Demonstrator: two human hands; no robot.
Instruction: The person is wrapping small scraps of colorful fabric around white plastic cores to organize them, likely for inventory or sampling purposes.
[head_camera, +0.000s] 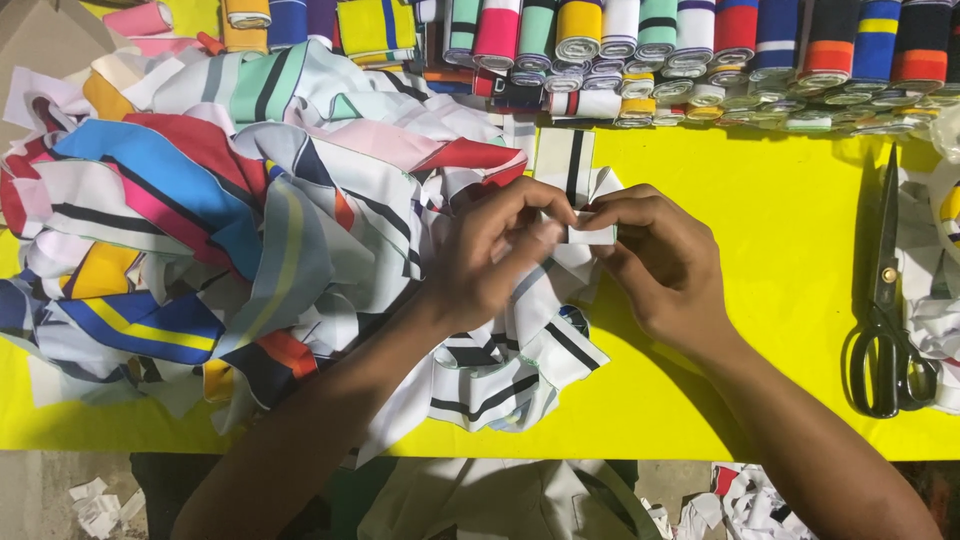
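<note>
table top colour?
Bright yellow table, seen in the head view, under the fabric strips.

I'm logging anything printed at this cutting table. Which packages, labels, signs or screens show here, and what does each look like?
None: no package, label, sign or screen is in view.
What shows instead: the left hand and right hand pinch a small white fabric strip over a yellow table, with rolled striped bands along the far edge, loose striped fabric pieces on the left and black scissors on the right.
</note>
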